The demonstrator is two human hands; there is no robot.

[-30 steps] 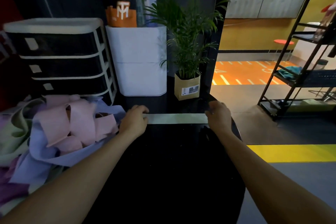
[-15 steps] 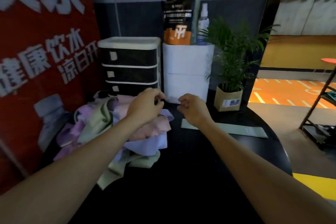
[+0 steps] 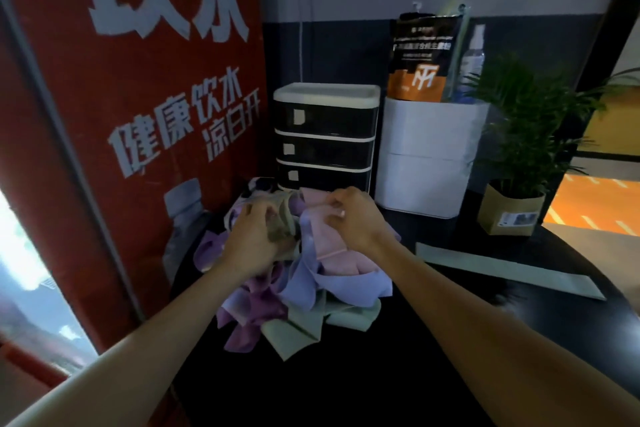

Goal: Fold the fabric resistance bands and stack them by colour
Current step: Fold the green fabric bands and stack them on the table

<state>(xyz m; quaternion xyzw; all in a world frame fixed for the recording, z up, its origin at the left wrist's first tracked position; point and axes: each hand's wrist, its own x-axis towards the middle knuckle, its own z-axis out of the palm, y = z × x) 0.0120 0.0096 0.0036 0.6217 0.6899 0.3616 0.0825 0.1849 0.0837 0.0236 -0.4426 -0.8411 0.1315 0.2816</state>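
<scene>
Dim indoor shot, daylight glare at far left edge, slight motion blur, wide-angle bending twd edges

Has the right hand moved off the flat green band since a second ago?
Yes. The right hand left the flat green band and went left to the band pile before the drawer unit.

Head camera, looking forward-down, close over table (image 3: 346, 374).

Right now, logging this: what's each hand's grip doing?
Left hand: grips a green band in the pile.
Right hand: pinches a pink band.
</scene>
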